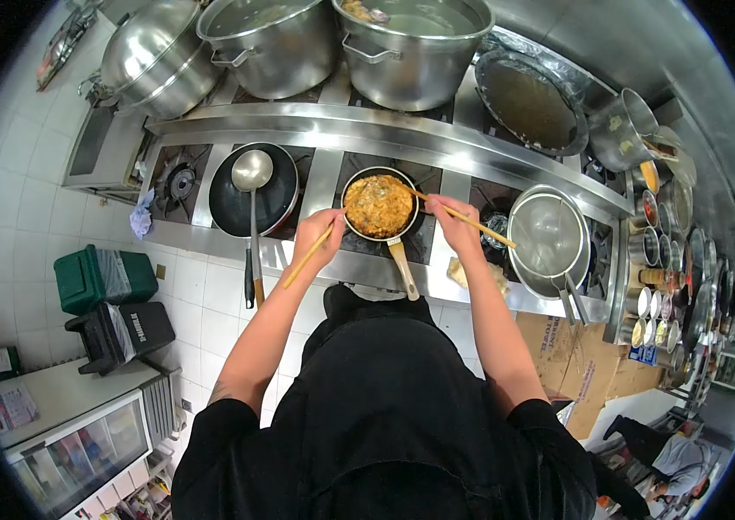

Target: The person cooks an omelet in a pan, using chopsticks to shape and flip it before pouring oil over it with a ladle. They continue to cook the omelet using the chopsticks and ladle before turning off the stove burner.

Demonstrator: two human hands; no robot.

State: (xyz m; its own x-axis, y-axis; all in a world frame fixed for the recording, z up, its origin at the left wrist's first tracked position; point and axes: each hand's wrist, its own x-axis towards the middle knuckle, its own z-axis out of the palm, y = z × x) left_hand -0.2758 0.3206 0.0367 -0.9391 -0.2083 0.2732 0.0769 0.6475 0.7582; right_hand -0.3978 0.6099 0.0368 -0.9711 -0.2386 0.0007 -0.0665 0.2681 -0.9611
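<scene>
Person in black stands at the long stainless steel stove range (385,121), both arms out over a small dark frying pan with a pale wooden handle (389,236) sitting on the middle burner. In it lies a round golden-brown fried omelette (378,205), filling the pan. Left hand (317,236) is closed around one long wooden chopstick (308,258), tip at the pan's left rim; right hand (452,224) is closed around another wooden chopstick (470,222), laid across the right rim. One stick each side, likely to brace the omelette from both edges. Pan handle points back toward the person, within easy reach. Left burner: black wok (254,204) with steel ladle (252,173) resting in it. Right: steel bowl with strainer (549,238).
</scene>
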